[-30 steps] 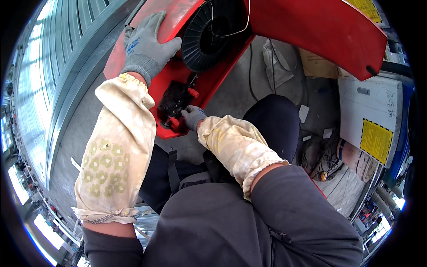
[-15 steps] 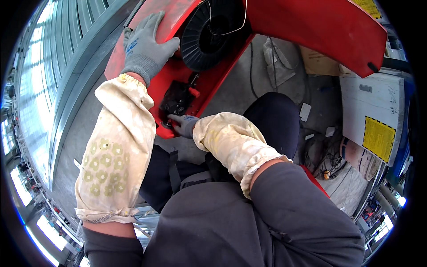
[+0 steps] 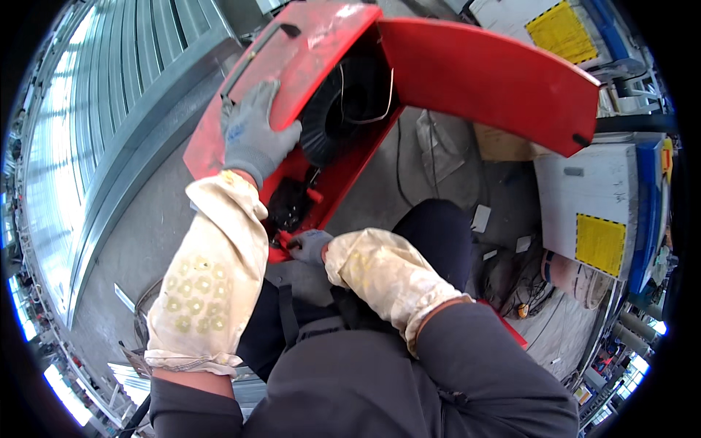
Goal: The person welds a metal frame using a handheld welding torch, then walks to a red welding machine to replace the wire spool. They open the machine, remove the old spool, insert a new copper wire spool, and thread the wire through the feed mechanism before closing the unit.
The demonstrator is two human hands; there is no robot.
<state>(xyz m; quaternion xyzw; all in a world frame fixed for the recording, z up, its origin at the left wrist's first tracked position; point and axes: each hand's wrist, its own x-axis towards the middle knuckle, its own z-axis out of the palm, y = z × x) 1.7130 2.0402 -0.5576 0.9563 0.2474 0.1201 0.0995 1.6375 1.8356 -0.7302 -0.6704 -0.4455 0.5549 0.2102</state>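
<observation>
A red metal case [image 3: 303, 91] with its hinged red lid [image 3: 496, 73] swung out to the right stands before me. It looks like a welding wire feeder. Inside sits a black ribbed spool [image 3: 321, 120], and below that a black feed mechanism [image 3: 288, 204] with red parts. My left hand [image 3: 255, 131], in a grey glove, rests on the case's left panel, fingers spread. At the case's near end my gloved right hand [image 3: 310, 244] has its fingers closed by a small red part [image 3: 283, 239] under the mechanism. What its fingertips hold is hidden.
Ribbed metal sheets [image 3: 131, 95] rise on the left. A plastic bag [image 3: 438, 146] and a dark cable lie on the floor beyond my knee [image 3: 438, 233]. White cabinets [image 3: 562, 182] with yellow labels stand at right, near tangled cables [image 3: 522, 292].
The view has shifted, so the case appears lower and more of its far end shows. My left hand stays on the panel; my right hand's fingers have curled in at the near end.
</observation>
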